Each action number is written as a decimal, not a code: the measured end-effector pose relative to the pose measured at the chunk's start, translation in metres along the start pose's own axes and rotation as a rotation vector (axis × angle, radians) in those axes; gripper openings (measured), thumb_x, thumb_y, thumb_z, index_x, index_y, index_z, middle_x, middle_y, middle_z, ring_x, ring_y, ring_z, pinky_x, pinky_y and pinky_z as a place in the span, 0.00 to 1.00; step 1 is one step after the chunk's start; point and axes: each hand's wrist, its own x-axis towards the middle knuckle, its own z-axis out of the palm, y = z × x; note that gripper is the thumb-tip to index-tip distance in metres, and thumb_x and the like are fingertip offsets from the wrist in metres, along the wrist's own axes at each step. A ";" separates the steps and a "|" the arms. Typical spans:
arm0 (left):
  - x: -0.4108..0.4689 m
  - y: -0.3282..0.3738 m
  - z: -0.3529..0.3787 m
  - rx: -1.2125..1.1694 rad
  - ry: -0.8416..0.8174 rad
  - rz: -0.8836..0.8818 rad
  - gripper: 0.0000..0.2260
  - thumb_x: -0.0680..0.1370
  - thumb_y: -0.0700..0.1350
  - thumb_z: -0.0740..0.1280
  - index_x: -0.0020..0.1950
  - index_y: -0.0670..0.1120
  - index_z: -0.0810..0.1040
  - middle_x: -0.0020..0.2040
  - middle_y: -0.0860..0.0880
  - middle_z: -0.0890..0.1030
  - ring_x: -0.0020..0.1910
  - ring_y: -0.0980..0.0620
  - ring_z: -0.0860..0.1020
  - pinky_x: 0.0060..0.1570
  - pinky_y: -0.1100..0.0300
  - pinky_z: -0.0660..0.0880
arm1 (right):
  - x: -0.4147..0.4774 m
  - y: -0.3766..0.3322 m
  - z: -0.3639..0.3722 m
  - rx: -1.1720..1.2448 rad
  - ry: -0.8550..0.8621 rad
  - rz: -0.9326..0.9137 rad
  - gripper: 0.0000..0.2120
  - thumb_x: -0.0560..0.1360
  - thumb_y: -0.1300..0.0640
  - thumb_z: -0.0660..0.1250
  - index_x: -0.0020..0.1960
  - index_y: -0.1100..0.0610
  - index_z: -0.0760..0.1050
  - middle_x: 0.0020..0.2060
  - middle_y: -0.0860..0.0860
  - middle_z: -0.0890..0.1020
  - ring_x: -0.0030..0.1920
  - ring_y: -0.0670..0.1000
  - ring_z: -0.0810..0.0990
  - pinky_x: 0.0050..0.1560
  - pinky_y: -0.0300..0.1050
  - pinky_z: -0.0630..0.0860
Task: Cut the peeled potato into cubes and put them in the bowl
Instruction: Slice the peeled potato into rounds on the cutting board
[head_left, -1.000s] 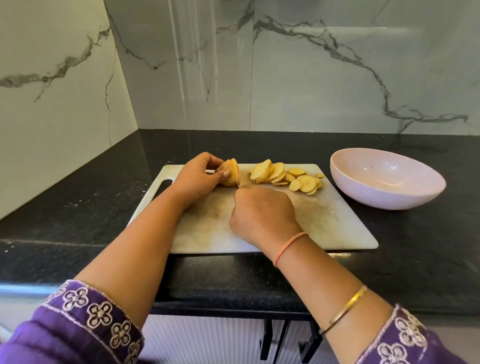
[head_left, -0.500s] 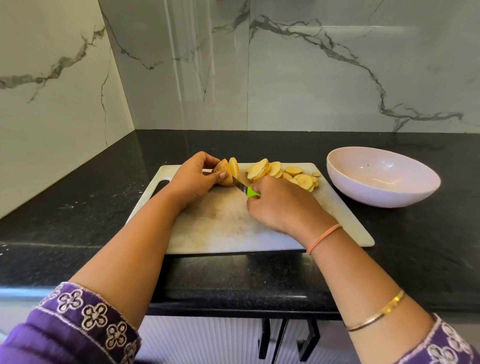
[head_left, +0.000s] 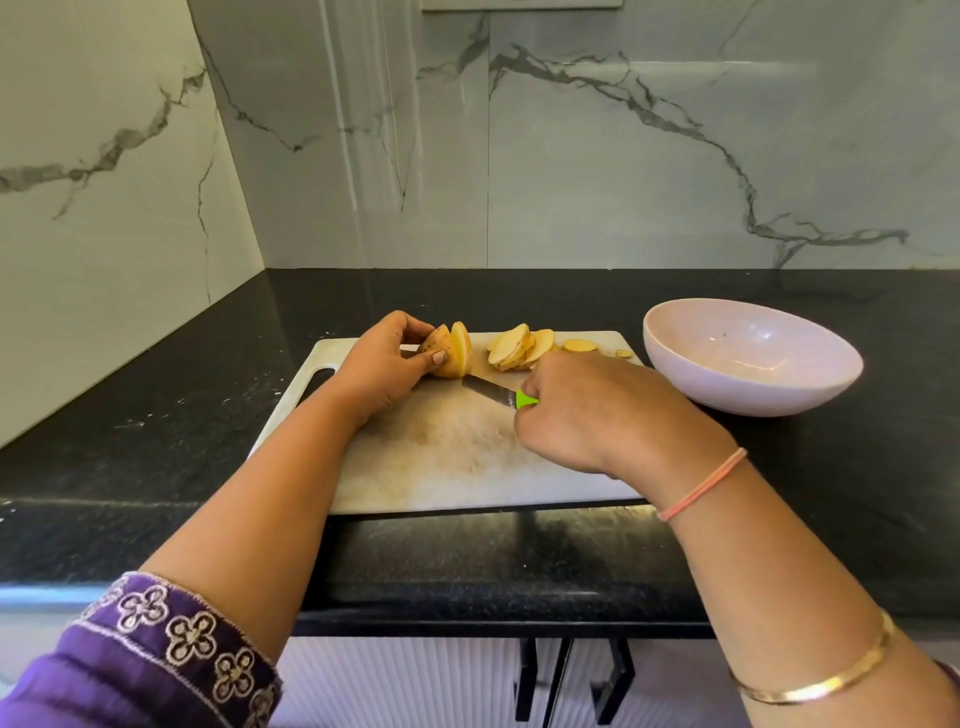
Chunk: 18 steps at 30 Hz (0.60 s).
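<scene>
Both hands are at work on the cutting board, which lies on the dark table. My left hand has its fingers and thumb curled round the uncut end of the potato, holding it at the far left of the board. My right hand is wrapped round the green handle of the knife, whose blade lies low across the board with its tip at the foot of the potato. One slice stands parted from the cut face but leans against it. To the right of it, a fanned heap of slices lies on the board, partly hidden behind my right hand. The bowl stands on the table just beside the board's right edge, and I see no potato in it. I judge the task less than half done: most of the potato is cut into rounds, a short stub is left to slice, and nothing is cubed yet. The rounds have to be cut into strips and then across before any go into the bowl.
</scene>
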 end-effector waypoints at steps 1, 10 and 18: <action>0.000 0.000 -0.001 -0.001 0.003 0.001 0.12 0.76 0.45 0.69 0.58 0.49 0.73 0.59 0.50 0.77 0.59 0.50 0.76 0.63 0.49 0.73 | -0.001 0.001 0.000 0.015 0.000 0.003 0.10 0.74 0.56 0.58 0.35 0.54 0.66 0.29 0.50 0.70 0.31 0.49 0.70 0.30 0.41 0.62; -0.004 0.003 0.003 -0.018 -0.016 0.015 0.10 0.76 0.45 0.69 0.55 0.51 0.72 0.58 0.50 0.77 0.59 0.50 0.76 0.63 0.49 0.73 | 0.001 -0.006 0.026 0.193 0.202 0.048 0.09 0.78 0.52 0.55 0.47 0.54 0.72 0.35 0.49 0.72 0.41 0.55 0.74 0.35 0.44 0.65; -0.004 0.003 0.002 -0.046 -0.041 0.001 0.11 0.76 0.44 0.68 0.56 0.50 0.72 0.60 0.49 0.77 0.58 0.49 0.77 0.62 0.49 0.74 | 0.028 -0.019 0.033 0.112 0.184 0.048 0.07 0.79 0.54 0.55 0.43 0.53 0.66 0.37 0.51 0.71 0.41 0.53 0.71 0.37 0.44 0.64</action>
